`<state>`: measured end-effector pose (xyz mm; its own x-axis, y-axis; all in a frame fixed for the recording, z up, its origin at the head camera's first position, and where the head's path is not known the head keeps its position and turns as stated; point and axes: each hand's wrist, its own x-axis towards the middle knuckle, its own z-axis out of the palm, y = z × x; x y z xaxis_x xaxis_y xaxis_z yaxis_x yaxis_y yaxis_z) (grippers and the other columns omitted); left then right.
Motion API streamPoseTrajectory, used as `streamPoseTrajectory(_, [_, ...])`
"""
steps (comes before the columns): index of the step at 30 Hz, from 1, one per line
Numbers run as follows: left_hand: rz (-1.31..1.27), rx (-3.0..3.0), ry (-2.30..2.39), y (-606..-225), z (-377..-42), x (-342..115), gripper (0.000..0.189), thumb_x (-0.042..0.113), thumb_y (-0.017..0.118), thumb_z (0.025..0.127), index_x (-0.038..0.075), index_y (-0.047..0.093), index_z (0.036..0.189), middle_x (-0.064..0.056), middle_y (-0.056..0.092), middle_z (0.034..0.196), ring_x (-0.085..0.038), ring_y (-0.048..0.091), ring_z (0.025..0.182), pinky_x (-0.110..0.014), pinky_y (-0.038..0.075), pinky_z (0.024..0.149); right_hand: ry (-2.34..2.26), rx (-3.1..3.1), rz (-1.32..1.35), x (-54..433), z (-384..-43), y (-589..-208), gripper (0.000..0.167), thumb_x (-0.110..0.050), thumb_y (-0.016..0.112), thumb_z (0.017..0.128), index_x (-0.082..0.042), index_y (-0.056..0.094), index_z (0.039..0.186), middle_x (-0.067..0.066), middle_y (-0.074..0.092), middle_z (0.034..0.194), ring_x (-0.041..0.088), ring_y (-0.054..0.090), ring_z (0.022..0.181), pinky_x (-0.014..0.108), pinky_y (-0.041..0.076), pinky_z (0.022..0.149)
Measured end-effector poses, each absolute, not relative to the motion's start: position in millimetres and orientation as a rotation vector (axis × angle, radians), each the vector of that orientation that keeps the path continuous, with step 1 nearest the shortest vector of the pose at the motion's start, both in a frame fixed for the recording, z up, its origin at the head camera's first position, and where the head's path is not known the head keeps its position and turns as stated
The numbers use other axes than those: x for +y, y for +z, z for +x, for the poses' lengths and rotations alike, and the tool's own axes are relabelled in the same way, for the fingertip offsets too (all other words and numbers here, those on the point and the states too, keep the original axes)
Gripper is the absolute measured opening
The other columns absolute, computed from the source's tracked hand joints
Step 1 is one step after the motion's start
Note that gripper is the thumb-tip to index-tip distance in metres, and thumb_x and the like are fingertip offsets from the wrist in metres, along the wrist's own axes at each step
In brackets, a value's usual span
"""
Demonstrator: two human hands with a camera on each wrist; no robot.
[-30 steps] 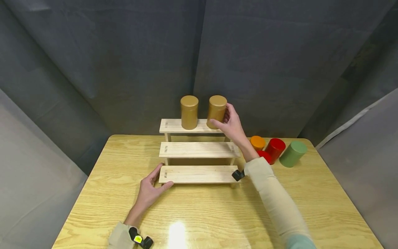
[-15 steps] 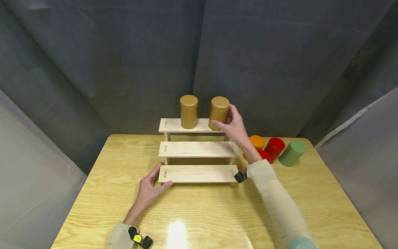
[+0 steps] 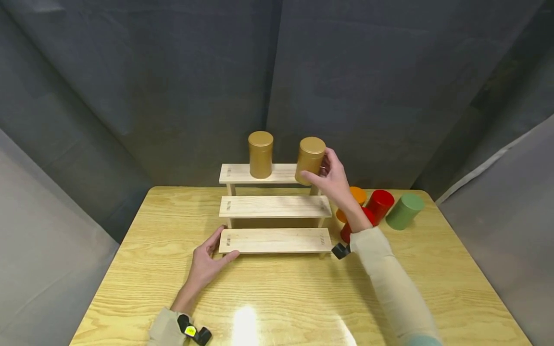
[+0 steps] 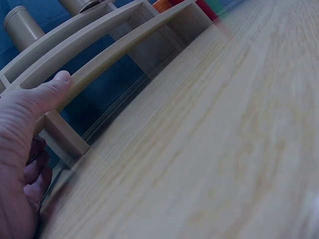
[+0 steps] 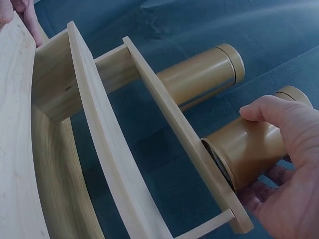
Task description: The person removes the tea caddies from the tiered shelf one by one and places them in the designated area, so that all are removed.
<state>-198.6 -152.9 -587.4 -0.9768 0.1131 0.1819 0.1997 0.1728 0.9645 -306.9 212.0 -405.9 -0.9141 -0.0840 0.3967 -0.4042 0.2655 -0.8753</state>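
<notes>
A three-step wooden display stand (image 3: 275, 206) stands on the table. My right hand (image 3: 332, 179) grips a gold canister (image 3: 309, 161) at the right end of the top step, thumb in front and fingers behind. Its base overlaps the step's front edge, and in the right wrist view the canister (image 5: 249, 149) leans a little, with its dark underside partly showing. A second gold canister (image 3: 260, 154) is upright on the same step to the left. My left hand (image 3: 205, 262) holds the left end of the bottom step, thumb (image 4: 57, 87) on its front edge, fingers curled round the side.
Right of the stand are an orange canister (image 3: 357, 195), a red canister (image 3: 381, 205), a second red one (image 3: 346, 233) partly behind my right forearm, and a green canister (image 3: 404, 211). A dark grey curtain (image 3: 195, 96) hangs behind the table (image 3: 277, 298).
My right hand has moved the gold canister to the right along the top step and slightly forward, widening the gap to the other one. The left hand stays at the stand's end.
</notes>
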Motion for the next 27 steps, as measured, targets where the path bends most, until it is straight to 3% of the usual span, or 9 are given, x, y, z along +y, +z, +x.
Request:
streamPoseTrajectory(17, [-0.281,-2.356,-1.964,-587,-199,-152,0.084,0.016,0.089,0.085,0.019,0.047,0.158,-0.005,0.045,0.161,-0.025,0.043,0.148,-0.012,0.036,0.111,1.590,-2.314,0.427,231,-281,-403,0.073,-0.009,0.084,0.089,-0.004,0.043,0.150,0.016,0.058,0.142,0.030,0.056,0.129,0.052,0.044,0.116])
streamPoseTrajectory(27, [-0.295,-2.346,-1.973,-587,-198,-153,0.084,0.023,0.090,0.085,0.020,0.048,0.157,-0.003,0.047,0.160,-0.024,0.043,0.148,-0.009,0.037,0.109,1.557,-2.316,0.403,248,-261,-401,0.075,-0.011,0.084,0.090,-0.007,0.042,0.152,0.011,0.057,0.142,0.025,0.056,0.128,0.035,0.047,0.112])
